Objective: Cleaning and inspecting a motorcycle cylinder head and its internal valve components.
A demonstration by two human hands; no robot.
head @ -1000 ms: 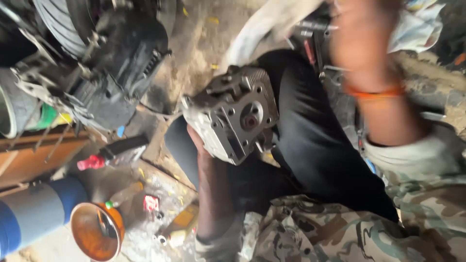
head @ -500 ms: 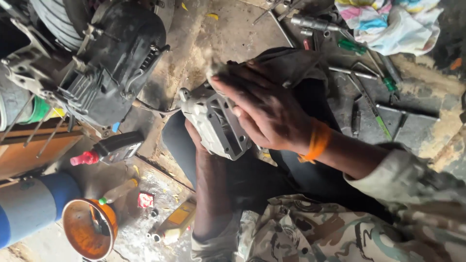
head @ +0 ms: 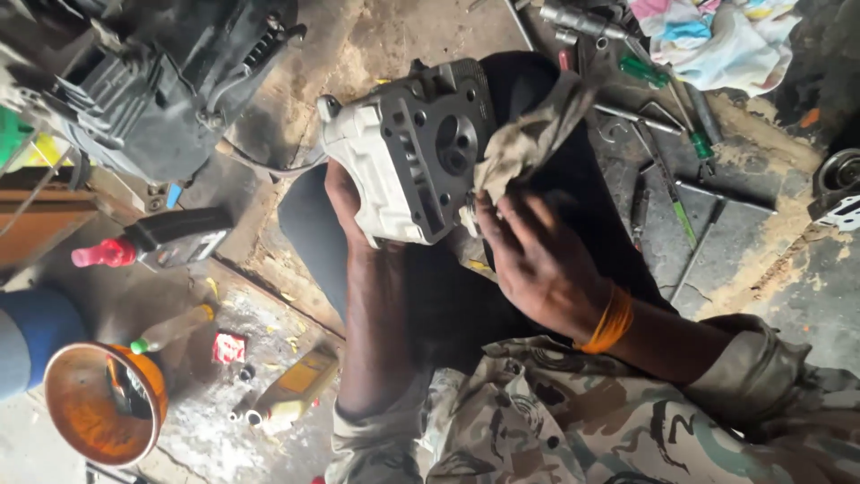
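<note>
A view from above, looking down at a person seated on a dirty workshop floor (head: 376, 54), their lap covered by dark trousers and camouflage-patterned sleeves. The left hand (head: 345, 202) cups a grey metal engine cylinder head (head: 408, 152) from beneath and behind, fingers wrapped around its pale finned side, holding it up over the lap near the knee. The right hand (head: 537, 260), with an orange band at the wrist, is closed on a grimy rag (head: 528, 134) and presses it against the edge of the casting, just beside the round central bore. The part looks heavy, rigid and likely oily, with sharp fins and bolt holes; a firm hold around the solid outer body, as the left hand has it, seems safer than gripping the thin fins. The rag is soft and limp. To the upper left sits a dark motorcycle engine (head: 152, 81) on the floor. Lower left stand an orange funnel (head: 103, 412), a small bottle with a green cap (head: 170, 330) and a yellowish bottle (head: 291, 390) lying on its side. To the upper right, screwdrivers (head: 667, 81) and other tools lie scattered near a bundle of coloured cloth (head: 717, 36).
</note>
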